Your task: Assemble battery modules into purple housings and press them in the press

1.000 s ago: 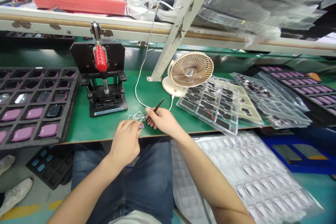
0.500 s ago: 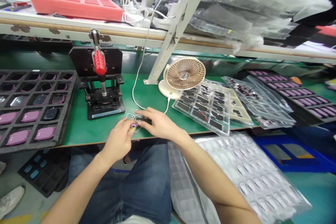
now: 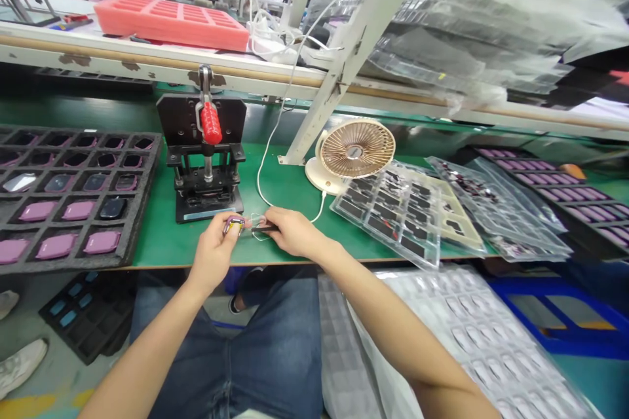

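My left hand (image 3: pixel 215 250) pinches a small purple part (image 3: pixel 233 225) just above the green bench (image 3: pixel 162 236). My right hand (image 3: pixel 289 230) is closed on dark tweezers (image 3: pixel 265 228), whose tip points left toward the part. A thin clear film (image 3: pixel 258 218) sits between the two hands. A black hand press with a red handle (image 3: pixel 210 123) stands just behind my left hand. Both hands hover near the bench's front edge.
A black foam tray (image 3: pixel 73 196) with purple parts lies at the left. A small beige fan (image 3: pixel 354 149) and clear blister trays (image 3: pixel 393 209) sit at the right. More clear trays (image 3: pixel 466 334) rest beside my lap. A pink foam tray (image 3: pixel 171 21) is on the upper shelf.
My left hand has lifted the purple part off the bench. My right hand, which lay flat over the bench half a second ago, now points the tweezers at the part.
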Tool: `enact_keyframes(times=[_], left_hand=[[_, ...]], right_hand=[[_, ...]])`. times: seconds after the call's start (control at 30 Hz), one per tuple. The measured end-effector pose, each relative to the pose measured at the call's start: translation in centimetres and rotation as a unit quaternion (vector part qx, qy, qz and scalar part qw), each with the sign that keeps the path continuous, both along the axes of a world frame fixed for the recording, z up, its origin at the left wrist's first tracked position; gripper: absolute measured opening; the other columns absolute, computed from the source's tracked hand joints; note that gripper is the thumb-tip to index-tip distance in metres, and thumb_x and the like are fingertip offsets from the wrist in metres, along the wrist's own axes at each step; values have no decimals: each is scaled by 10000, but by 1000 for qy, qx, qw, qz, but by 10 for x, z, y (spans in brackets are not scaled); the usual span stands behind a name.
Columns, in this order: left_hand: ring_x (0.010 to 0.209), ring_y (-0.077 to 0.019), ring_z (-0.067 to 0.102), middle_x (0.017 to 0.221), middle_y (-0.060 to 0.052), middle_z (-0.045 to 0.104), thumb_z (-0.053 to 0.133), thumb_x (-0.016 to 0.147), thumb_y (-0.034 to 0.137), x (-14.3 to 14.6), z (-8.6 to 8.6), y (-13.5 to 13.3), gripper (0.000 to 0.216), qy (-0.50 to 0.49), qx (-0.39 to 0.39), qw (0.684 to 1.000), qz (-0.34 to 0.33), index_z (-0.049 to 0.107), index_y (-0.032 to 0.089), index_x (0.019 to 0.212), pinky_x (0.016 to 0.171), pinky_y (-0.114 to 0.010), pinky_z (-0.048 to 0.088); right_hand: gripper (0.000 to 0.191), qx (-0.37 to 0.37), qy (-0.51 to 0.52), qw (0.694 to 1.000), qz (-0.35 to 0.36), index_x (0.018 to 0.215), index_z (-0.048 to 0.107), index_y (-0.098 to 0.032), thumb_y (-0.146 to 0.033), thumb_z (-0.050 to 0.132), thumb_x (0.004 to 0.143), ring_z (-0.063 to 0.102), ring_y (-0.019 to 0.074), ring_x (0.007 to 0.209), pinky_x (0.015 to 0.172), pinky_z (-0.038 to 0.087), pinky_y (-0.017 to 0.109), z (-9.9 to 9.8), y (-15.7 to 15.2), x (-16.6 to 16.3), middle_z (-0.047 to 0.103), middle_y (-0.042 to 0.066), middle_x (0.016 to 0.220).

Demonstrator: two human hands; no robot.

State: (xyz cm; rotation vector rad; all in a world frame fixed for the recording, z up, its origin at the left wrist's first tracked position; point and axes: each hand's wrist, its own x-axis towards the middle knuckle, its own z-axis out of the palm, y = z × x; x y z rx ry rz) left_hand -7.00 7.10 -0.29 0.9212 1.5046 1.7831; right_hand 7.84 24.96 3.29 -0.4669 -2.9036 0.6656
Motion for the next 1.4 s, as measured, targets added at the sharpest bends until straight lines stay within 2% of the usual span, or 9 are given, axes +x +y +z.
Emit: enact_keyframes(times=[0.1,0.23,0.43,0.57,0.7,0.83,1.03,1.2,1.4], left_hand=[[1259,-305,723,1160,-128,815,674,1030,463,-1,-2,-1,310,-55,29,998,19,650,204,1199,1100,-427,488],[1239,-304,735,1175,-133,817,684,1026,480,1,-3,-1,324,-66,27,997,21,653,205,1193,1115,-449,491],[971,-253,793,1142,-128,815,675,1019,524,4,1,1,425,-69,10,998,12,618,197,1285,990,-437,571],[884,-221,776,1148,-133,816,665,1026,516,3,3,-2,465,-49,-7,999,9,591,192,1351,953,-419,569],[857,-228,769,1130,-141,821,687,1004,538,0,6,-1,497,-62,-13,998,15,617,178,1340,934,-431,578],[843,-225,757,1131,-122,822,734,971,543,0,9,-3,532,-86,-16,996,10,657,165,1337,907,-410,578],[791,-181,705,1212,-132,809,897,839,460,-6,19,-6,550,-212,-16,977,-10,715,189,1282,653,-282,549],[816,-192,705,1384,-184,750,985,704,368,8,35,-17,562,-328,-69,942,-16,802,172,1198,630,-281,598],[997,-288,755,1410,-159,748,951,722,440,33,37,-39,613,-381,-156,911,-20,807,197,1265,711,-353,683]], right_hand=[[70,-3,9,1000,-21,934,683,-189,-132,707,969,625,168,832,759,421,267,10,5,2,714,32,939],[166,8,27,993,-113,892,691,-189,-307,706,1008,572,160,728,702,398,280,30,37,-16,699,17,828],[284,39,31,963,-263,925,732,-165,-400,634,1050,636,186,775,724,433,278,52,108,-108,741,56,861],[232,45,17,956,-288,1068,766,-152,-360,665,1040,718,235,1009,888,504,295,56,135,-159,790,117,1052],[265,54,4,958,-281,1115,747,-143,-380,632,1079,724,223,1057,982,549,378,53,130,-164,777,107,1118],[396,71,-18,957,-281,970,761,-129,-418,536,1123,717,205,930,905,554,348,54,96,-108,782,100,965],[328,138,-52,926,-348,1046,748,-173,-487,652,1057,718,202,975,930,569,393,66,42,49,769,60,1042],[280,153,-85,859,-481,1035,800,-166,-363,605,1069,728,279,988,842,535,366,79,91,159,801,147,1022],[304,122,-108,833,-529,1243,707,-146,-391,685,1064,719,224,1072,969,609,432,88,161,198,728,100,1228]])
